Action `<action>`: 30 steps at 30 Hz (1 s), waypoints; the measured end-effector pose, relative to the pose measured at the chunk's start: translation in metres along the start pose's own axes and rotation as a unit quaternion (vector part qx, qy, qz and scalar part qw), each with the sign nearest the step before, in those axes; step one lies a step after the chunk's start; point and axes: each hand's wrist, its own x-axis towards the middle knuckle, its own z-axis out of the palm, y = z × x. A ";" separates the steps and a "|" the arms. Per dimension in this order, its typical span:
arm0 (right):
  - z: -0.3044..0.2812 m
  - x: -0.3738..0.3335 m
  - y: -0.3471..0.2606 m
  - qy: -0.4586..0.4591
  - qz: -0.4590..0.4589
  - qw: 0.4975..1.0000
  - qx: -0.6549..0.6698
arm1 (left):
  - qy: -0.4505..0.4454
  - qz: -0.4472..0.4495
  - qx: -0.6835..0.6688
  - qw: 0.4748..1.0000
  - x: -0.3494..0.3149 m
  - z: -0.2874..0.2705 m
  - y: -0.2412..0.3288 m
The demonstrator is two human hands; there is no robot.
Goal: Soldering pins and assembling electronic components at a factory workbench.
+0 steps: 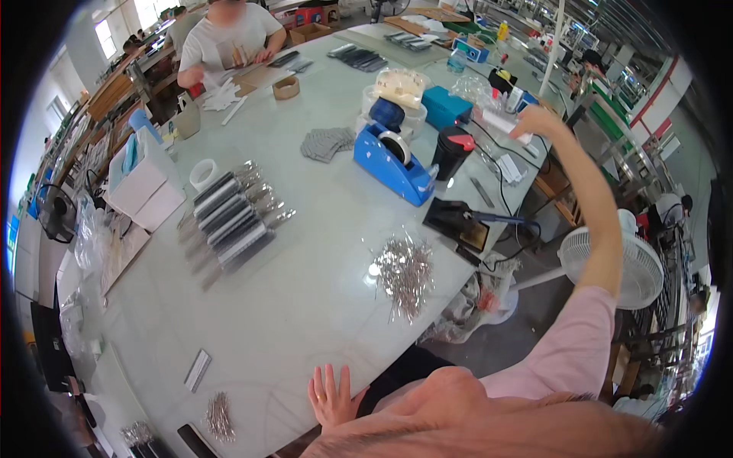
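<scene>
My left hand (333,395) lies flat on the table's near edge, fingers spread, holding nothing. Stretched far out to the right, my right hand (539,122) has its fingers bent down around the near end of a white oblong box (500,122); the fingertips are small and partly hidden. Between my hands lies a loose heap of thin silvery wire-like pieces (405,276). A smaller bundle of wire pieces (220,417) and a short flat strip (198,371) lie left of my left hand. Several dark and clear strip bundles with wire ends (233,214) lie farther left.
A blue tape dispenser (393,164), a black cup with red lid (453,151), a teal box (446,107) and a soldering iron stand (458,223) crowd the right side, with cables. A white bin (145,179) stands left. Another person (229,46) works opposite. A fan (615,263) stands beside my right arm.
</scene>
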 end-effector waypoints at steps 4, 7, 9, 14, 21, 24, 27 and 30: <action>-0.036 -0.094 -0.059 -0.008 -0.094 0.985 0.144 | 0.037 -0.007 -0.082 0.996 0.003 -0.021 0.020; 0.018 -0.155 -0.134 -0.122 -0.202 0.944 0.230 | 0.042 -0.011 -0.134 0.990 0.001 -0.031 0.009; 0.064 -0.183 -0.208 -0.179 -0.323 0.907 0.202 | 0.048 -0.030 -0.148 0.987 0.004 -0.035 0.005; 0.172 -0.216 -0.369 -0.335 -0.499 0.773 0.201 | 0.113 -0.087 -0.158 0.977 0.005 -0.049 -0.011; 0.209 -0.211 -0.418 -0.242 -0.528 0.804 0.124 | 0.077 -0.096 -0.099 0.988 0.025 -0.053 -0.060; 0.203 -0.216 -0.386 -0.082 -0.520 0.839 0.135 | 0.065 -0.075 -0.096 0.990 0.051 -0.038 -0.069; 0.187 -0.221 -0.341 0.000 -0.467 0.856 0.223 | 0.038 -0.054 -0.117 0.991 0.071 -0.033 -0.075; 0.182 -0.237 -0.283 -0.006 -0.383 0.881 0.277 | 0.027 -0.038 -0.140 0.989 0.085 -0.026 -0.077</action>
